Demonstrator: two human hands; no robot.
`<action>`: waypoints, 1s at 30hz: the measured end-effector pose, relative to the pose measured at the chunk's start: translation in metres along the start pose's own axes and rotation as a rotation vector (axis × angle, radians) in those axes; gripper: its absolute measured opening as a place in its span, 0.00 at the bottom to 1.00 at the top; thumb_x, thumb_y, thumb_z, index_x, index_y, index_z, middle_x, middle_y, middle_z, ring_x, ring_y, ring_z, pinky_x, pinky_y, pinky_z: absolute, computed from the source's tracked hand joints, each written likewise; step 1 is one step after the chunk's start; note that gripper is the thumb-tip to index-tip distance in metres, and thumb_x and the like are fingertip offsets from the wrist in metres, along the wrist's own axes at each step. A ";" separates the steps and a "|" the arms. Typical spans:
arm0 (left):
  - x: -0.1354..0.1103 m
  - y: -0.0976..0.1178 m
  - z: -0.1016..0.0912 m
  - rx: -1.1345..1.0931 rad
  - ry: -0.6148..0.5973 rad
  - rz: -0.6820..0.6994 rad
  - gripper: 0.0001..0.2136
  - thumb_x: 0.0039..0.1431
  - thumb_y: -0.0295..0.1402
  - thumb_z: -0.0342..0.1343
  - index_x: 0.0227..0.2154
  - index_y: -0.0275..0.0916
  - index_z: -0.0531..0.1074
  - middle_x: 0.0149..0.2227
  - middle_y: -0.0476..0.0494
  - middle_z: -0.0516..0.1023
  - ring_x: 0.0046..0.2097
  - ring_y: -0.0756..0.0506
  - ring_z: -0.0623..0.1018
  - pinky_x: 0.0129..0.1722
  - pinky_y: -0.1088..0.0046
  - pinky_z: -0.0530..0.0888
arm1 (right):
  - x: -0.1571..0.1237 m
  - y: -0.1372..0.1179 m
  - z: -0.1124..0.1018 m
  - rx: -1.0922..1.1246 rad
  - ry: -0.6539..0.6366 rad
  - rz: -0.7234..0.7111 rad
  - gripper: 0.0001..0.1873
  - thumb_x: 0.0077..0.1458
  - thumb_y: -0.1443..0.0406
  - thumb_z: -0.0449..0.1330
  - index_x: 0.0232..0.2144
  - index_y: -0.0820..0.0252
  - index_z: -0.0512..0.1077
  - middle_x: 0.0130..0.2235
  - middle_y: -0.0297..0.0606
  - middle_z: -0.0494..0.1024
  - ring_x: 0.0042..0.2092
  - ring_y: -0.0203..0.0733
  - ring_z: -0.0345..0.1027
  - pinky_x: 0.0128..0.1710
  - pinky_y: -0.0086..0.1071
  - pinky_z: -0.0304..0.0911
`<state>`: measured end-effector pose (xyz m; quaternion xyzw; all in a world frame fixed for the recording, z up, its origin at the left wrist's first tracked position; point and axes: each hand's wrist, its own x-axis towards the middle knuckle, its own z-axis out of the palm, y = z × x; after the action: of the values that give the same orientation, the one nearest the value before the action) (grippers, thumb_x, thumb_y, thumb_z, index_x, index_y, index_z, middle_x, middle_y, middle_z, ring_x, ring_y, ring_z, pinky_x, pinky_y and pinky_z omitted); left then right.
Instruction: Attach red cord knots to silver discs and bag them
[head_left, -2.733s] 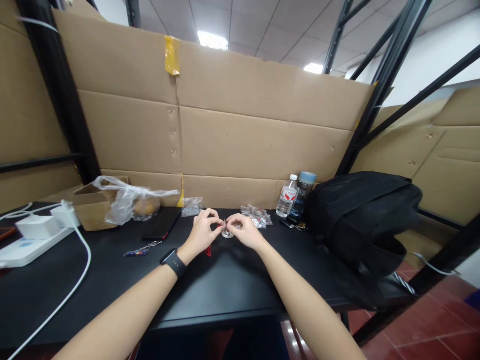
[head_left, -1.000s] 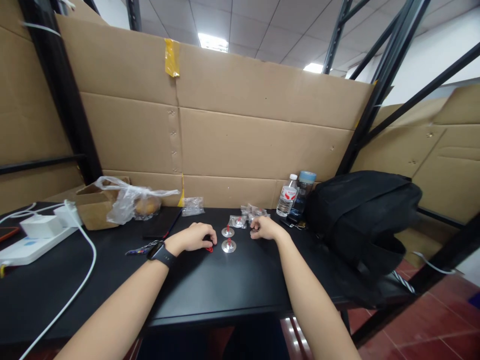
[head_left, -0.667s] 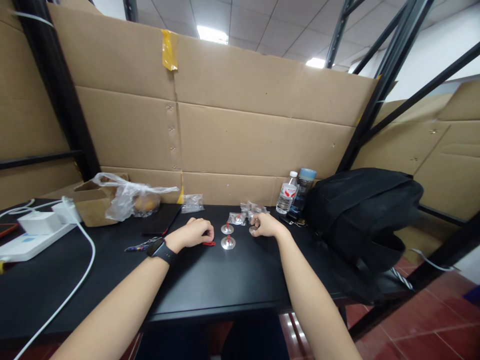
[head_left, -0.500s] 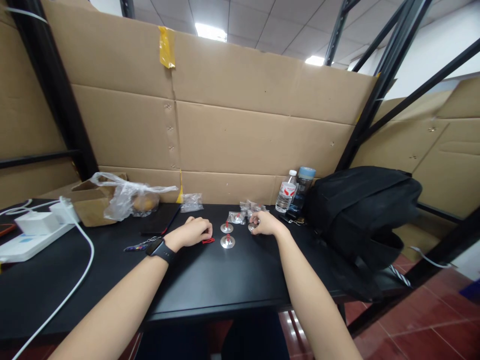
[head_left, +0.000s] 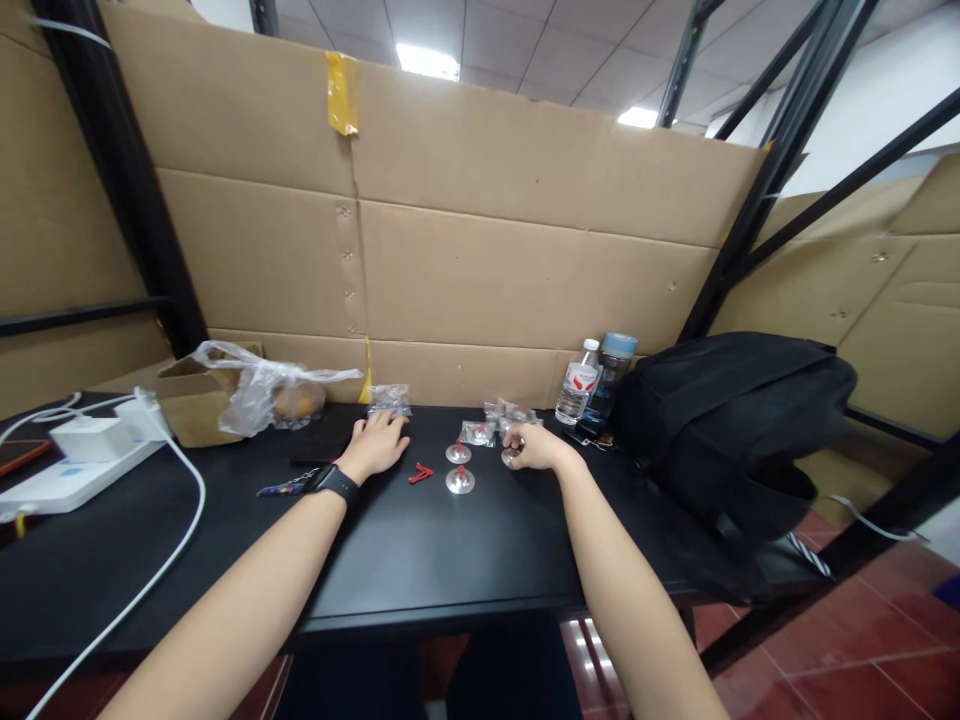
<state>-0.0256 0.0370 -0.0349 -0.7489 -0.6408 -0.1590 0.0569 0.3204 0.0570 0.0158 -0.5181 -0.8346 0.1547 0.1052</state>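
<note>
My left hand [head_left: 375, 443] lies spread on the black table, its fingertips close to a clear plastic packet [head_left: 391, 397]. Small red pieces [head_left: 421, 473] rest just to its right. In the middle stand two clear, round suction cups, the nearer suction cup [head_left: 460, 481] and the farther suction cup [head_left: 458, 453], each with a red part on top. My right hand [head_left: 534, 447] pinches another clear suction cup [head_left: 509, 457] low over the tabletop; the fingers partly cover it. Beyond that hand are several clear packets [head_left: 514, 412], and one packet [head_left: 478, 433] lies to its left.
A water bottle [head_left: 577, 385], a blue-lidded bottle [head_left: 611, 375] and a black backpack [head_left: 727, 440] stand at right. On the left are a cardboard box [head_left: 196, 405], a plastic bag [head_left: 259, 390] and a white power strip [head_left: 82, 480] with a cable. Cardboard walls the back.
My left hand has moved away from the red pieces, back toward the packet, and its fingers have spread. My right hand stays by the same suction cup, now lower and more covered.
</note>
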 end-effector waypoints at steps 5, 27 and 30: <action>0.005 -0.008 0.006 0.000 -0.037 -0.049 0.19 0.66 0.38 0.47 0.57 0.45 0.71 0.66 0.36 0.66 0.68 0.31 0.59 0.60 0.42 0.58 | 0.005 -0.011 0.010 0.077 0.150 -0.246 0.13 0.52 0.71 0.64 0.42 0.61 0.78 0.42 0.41 0.81 0.42 0.43 0.73 0.44 0.33 0.66; -0.032 0.088 -0.037 -0.239 -0.154 0.633 0.09 0.68 0.33 0.53 0.36 0.47 0.79 0.40 0.47 0.83 0.46 0.44 0.76 0.46 0.64 0.55 | 0.014 -0.047 0.041 -0.100 0.158 -0.357 0.05 0.58 0.71 0.63 0.37 0.61 0.77 0.42 0.42 0.76 0.46 0.44 0.70 0.47 0.33 0.62; -0.031 0.087 -0.037 -0.193 -0.102 0.575 0.10 0.67 0.33 0.53 0.33 0.45 0.79 0.37 0.45 0.83 0.44 0.43 0.76 0.47 0.63 0.56 | 0.015 -0.045 0.044 -0.095 0.166 -0.356 0.02 0.59 0.70 0.62 0.34 0.61 0.76 0.41 0.42 0.75 0.45 0.44 0.69 0.46 0.33 0.62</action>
<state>0.0491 -0.0178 0.0008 -0.9085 -0.3866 -0.1585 -0.0041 0.2616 0.0457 -0.0080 -0.3778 -0.9078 0.0511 0.1748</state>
